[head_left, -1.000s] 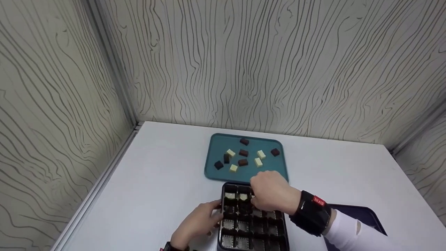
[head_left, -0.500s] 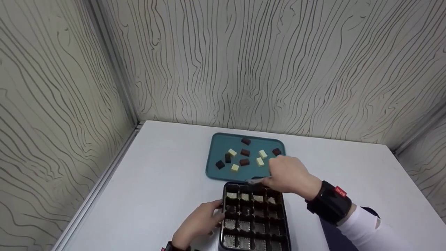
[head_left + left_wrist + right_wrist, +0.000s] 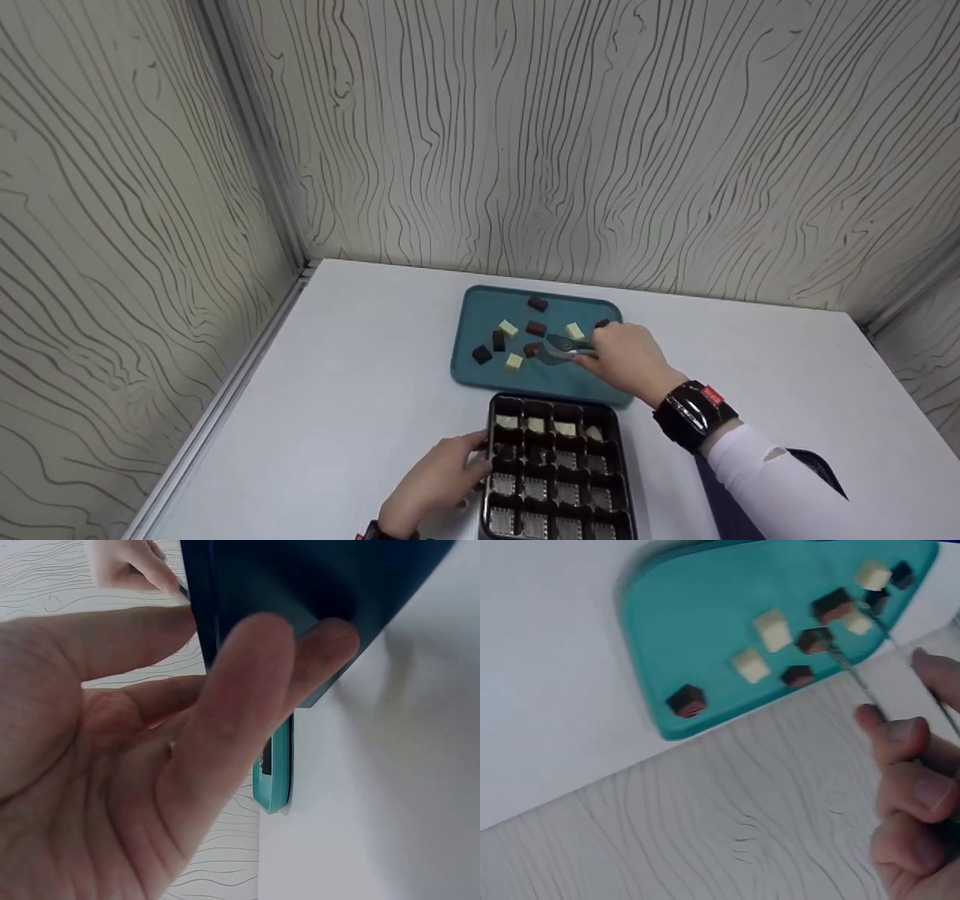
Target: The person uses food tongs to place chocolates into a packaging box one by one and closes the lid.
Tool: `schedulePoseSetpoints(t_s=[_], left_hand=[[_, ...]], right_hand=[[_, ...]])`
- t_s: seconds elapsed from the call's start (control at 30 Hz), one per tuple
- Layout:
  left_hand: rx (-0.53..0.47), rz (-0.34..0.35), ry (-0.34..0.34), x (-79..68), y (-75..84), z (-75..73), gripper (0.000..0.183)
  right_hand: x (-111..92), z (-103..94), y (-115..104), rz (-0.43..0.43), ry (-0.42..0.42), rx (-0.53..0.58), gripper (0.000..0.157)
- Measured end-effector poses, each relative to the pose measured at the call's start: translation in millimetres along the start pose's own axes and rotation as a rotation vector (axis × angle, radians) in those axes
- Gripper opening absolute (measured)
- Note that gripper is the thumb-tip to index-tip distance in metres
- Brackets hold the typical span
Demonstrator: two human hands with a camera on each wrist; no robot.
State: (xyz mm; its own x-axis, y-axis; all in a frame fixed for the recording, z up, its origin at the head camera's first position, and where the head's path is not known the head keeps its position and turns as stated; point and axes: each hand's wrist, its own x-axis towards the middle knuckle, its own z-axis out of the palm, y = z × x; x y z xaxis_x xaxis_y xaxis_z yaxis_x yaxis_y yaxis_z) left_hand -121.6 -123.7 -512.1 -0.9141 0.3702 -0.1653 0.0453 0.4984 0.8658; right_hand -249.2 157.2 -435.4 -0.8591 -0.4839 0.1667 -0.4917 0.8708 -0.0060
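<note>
My right hand (image 3: 630, 360) grips a pair of tongs (image 3: 553, 356) over the teal tray (image 3: 474, 300). The tongs' tips stand apart, close to a brown chocolate piece (image 3: 532, 349); the right wrist view has one tip (image 3: 834, 651) overlapping a brown piece. White, brown and dark pieces lie scattered on this tray. Nearer stands a black box (image 3: 534, 489) divided into compartments. White pieces (image 3: 507, 422) fill its far row, and dark pieces (image 3: 538, 455) sit in the second row's left compartments. Extended fingers of my left hand (image 3: 442, 472) rest against the box's left side.
A dark blue tray (image 3: 720, 487) lies at the right, partly hidden under my right forearm. The white table (image 3: 360, 360) ends at a wood-patterned wall (image 3: 480, 150) behind, with another panel at the left.
My right hand has drawn back from the box's far row and moved forward over the teal tray with the tongs, uncovering the white pieces. The left hand stays at the box's side.
</note>
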Motion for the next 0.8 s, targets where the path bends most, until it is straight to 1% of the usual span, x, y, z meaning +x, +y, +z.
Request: schedulePoseSetpoints(t_s=[0.13, 0.3, 0.4, 0.5, 0.63, 0.7, 0.8], left_hand=[[-0.013, 0.004, 0.000, 0.3, -0.1, 0.7, 0.049], [-0.006, -0.015, 0.003, 0.5, -0.4, 0.0, 0.051], [0.004, -0.026, -0.002, 1.4, 0.9, 0.3, 0.051], [0.017, -0.026, -0.005, 2.3, 1.9, -0.1, 0.051], [0.017, -0.027, -0.006, 3.2, 2.6, -0.8, 0.049], [0.000, -0.034, -0.007, 3.5, 2.4, -0.7, 0.048], [-0.028, -0.044, -0.011, 4.1, 2.1, 0.0, 0.049]], right_hand=[[10.9, 12.5, 5.0, -0.014, -0.011, -0.013, 0.043], [23.8, 21.4, 6.5, 0.000, -0.041, 0.025, 0.045], [26.1, 21.3, 8.7, -0.002, -0.062, 0.043, 0.049], [25.3, 18.1, 10.4, -0.034, -0.072, 0.056, 0.047], [24.7, 14.9, 10.1, -0.072, -0.063, 0.066, 0.043], [26.3, 15.3, 8.4, -0.066, -0.064, 0.078, 0.045], [29.3, 16.8, 5.0, -0.030, -0.087, 0.112, 0.052]])
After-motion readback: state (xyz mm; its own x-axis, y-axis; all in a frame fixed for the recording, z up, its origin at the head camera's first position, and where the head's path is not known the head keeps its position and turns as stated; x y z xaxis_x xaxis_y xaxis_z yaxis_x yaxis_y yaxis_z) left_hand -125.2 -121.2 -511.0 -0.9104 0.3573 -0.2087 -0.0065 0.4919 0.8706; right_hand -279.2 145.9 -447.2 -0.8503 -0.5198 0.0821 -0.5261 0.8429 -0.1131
